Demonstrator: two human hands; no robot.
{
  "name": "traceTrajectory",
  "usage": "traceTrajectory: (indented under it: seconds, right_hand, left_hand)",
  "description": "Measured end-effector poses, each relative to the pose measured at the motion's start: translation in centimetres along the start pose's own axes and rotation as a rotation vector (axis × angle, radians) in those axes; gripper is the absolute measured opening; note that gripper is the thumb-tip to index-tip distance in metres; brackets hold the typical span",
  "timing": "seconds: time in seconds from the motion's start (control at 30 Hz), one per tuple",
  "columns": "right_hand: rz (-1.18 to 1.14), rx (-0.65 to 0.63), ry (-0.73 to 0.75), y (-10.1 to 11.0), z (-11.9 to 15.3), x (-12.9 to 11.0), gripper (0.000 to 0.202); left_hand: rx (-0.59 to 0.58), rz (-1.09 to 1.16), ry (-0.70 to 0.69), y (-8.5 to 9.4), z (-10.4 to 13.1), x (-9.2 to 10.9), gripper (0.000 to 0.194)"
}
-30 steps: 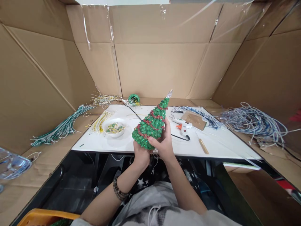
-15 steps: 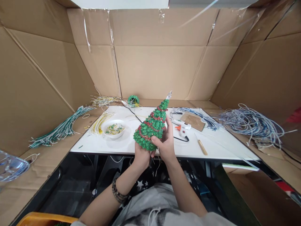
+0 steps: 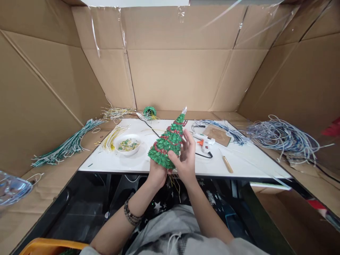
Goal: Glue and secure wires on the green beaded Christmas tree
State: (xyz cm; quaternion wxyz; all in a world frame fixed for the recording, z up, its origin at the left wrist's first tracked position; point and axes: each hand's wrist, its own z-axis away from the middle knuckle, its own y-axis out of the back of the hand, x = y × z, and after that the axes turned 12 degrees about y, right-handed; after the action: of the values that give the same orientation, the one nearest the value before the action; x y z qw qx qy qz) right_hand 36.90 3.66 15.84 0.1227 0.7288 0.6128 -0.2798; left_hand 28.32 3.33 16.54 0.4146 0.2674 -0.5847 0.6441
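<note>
A glittery green Christmas tree figurine [image 3: 168, 143] with red garlands and a clear tip is held tilted over the table's front edge, its top leaning right. My left hand [image 3: 157, 173] grips it from below at the base; most of its fingers are hidden behind the tree. Against the tree's right side rests my right hand [image 3: 186, 157], its thumb on the front near the base and its fingers behind the right edge. Thin yellowish wires [image 3: 175, 184] hang down from under the base between my wrists.
On the white table [image 3: 143, 163] are a white bowl [image 3: 128, 153] of wire bits, a glue gun [image 3: 206, 144] and a wooden-handled awl [image 3: 227, 164]. Green wires [image 3: 71, 145] lie left, blue-white wires [image 3: 284, 138] right. A green piece [image 3: 149, 112] stands at the back. Cardboard walls surround the table.
The tree has moved slightly left and turned a little, and its tip sits lower. My right hand's fingers show more along its right edge. More of the hanging wires is visible.
</note>
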Motion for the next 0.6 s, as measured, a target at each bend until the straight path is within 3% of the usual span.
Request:
traceTrajectory:
  seconds: [0.1, 0.2, 0.4, 0.6]
  right_hand:
    - [0.260, 0.035, 0.142, 0.1, -0.3, -1.2, 0.030]
    - [0.400, 0.044, 0.221, 0.4, -0.7, -2.3, 0.010]
    - [0.452, -0.047, 0.263, 0.9, -1.4, -2.9, 0.009]
    - [0.444, -0.016, 0.343, 0.8, -1.3, -2.5, 0.009]
  left_hand:
    - [-0.003, -0.003, -0.021, -0.1, 0.0, -0.2, 0.057]
    - [-0.018, -0.029, -0.083, 0.2, -0.1, -0.5, 0.048]
    - [0.007, -0.096, -0.214, 1.2, -0.6, -1.2, 0.030]
    - [-0.034, -0.096, -0.209, 1.0, -0.5, -0.9, 0.023]
